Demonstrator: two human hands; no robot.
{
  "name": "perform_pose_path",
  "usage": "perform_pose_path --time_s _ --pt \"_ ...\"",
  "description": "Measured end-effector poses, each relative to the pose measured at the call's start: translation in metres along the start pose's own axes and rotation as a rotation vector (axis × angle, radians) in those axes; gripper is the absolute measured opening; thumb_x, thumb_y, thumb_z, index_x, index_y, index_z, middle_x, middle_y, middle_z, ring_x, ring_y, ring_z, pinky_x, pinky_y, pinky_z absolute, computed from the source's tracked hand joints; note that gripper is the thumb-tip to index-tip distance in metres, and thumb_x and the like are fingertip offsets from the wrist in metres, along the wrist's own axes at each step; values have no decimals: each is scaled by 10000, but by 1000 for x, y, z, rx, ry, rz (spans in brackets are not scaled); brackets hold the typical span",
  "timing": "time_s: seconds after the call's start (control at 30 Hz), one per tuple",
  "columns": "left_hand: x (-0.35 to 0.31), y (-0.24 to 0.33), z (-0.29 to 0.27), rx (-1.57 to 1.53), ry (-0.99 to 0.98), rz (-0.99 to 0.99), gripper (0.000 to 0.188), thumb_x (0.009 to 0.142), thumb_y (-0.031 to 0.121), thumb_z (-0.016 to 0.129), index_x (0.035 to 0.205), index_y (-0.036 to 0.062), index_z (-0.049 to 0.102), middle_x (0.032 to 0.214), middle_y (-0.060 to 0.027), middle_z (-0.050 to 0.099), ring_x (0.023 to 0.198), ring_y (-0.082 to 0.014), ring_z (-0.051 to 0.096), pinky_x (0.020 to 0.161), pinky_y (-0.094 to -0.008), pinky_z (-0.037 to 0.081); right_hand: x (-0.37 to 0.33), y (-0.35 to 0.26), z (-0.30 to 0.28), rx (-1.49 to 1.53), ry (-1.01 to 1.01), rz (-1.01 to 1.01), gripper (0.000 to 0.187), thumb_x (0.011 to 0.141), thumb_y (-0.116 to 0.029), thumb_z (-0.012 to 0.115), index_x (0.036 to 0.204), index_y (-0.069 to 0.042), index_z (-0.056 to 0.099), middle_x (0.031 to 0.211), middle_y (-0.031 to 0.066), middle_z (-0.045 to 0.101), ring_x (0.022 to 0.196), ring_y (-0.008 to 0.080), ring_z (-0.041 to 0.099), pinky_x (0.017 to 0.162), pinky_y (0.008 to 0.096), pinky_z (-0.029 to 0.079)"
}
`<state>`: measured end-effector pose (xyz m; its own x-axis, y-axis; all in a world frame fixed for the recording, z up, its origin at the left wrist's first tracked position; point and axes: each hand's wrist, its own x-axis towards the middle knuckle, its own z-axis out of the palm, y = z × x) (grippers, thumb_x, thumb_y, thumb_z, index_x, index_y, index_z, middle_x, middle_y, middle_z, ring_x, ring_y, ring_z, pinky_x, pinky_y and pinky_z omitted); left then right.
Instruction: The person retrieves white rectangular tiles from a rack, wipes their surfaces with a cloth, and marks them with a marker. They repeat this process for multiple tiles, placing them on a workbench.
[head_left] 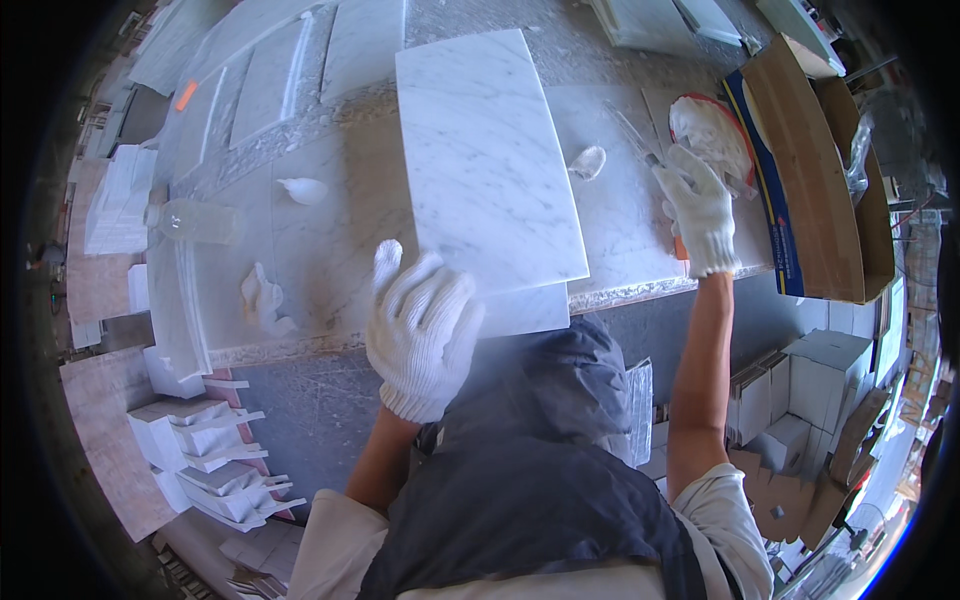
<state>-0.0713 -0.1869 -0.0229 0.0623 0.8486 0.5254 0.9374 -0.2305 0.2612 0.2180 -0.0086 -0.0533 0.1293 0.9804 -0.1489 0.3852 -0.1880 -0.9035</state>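
Resting on the near left corner of a white marble slab [490, 165], the left hand [420, 330] is wearing a white knitted glove, its fingers spread and lying loosely open, the fingertips pressing flat against the slab's edge rather than wrapping round it; the bare left forearm is rising from the lower edge of the view. The slab is lying tilted on a marble-topped workbench [330, 240], overlapping a second slab beneath it, its near corner reaching the bench's front edge. The right hand [700, 210], gloved alike, is stretching out on a straightened arm toward the far right of the bench; its fingers are curling round a thin metal tool [640, 145], whose blade is pointing away to the upper left, and an orange bit is showing under the wrist. Just beyond that hand a red-rimmed bowl [712, 135] of white paste is sitting beside an open cardboard box [810, 170]; small dabs of white paste [588, 162] are lying on the bench near the slab; a clear plastic bottle [195, 220] is lying on its side at the left.
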Motion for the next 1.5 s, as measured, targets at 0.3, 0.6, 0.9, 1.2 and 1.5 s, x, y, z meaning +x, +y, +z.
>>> perform_pose_path --time_s 0.3,0.6,0.9,1.2,1.5 --pt "14 20 -7 -331 77 -41 385 857 59 745 1228 18 652 1226 -152 676 1277 -370 577 1130 -480 430 -100 -29 15 761 -423 -165 641 868 -352 802 1346 8 574 947 103 667 538 64 556 456 194 437" --pt "16 36 -16 -1061 -157 -791 394 926 4 692 1303 -34 581 1283 -148 644 1216 -200 593 991 -329 510 -139 -47 50 687 -848 99 483 938 -86 750 1374 17 572 1179 79 679 987 132 653 865 261 526" --pt "24 31 -22 -177 -105 -61 401 844 258 816 1171 66 687 1023 -120 721 887 -317 696 732 -402 555 -121 -70 48 474 -748 -166 623 877 -343 808 1319 40 592 1065 86 699 826 102 624 701 245 499" --pt "19 26 -26 -180 -118 -96 394 809 250 841 1138 77 710 1031 -123 710 884 -298 689 719 -397 552 -124 -64 58 749 -723 13 389 941 -237 771 1172 49 645 771 36 639 614 66 564 509 208 411" --pt "4 34 -18 -644 -243 -100 236 942 82 691 1172 33 681 1023 -140 707 890 -246 693 736 -352 537 -131 -55 48 589 -780 -18 386 837 -271 832 973 41 650 791 97 686 540 102 611 473 229 489"
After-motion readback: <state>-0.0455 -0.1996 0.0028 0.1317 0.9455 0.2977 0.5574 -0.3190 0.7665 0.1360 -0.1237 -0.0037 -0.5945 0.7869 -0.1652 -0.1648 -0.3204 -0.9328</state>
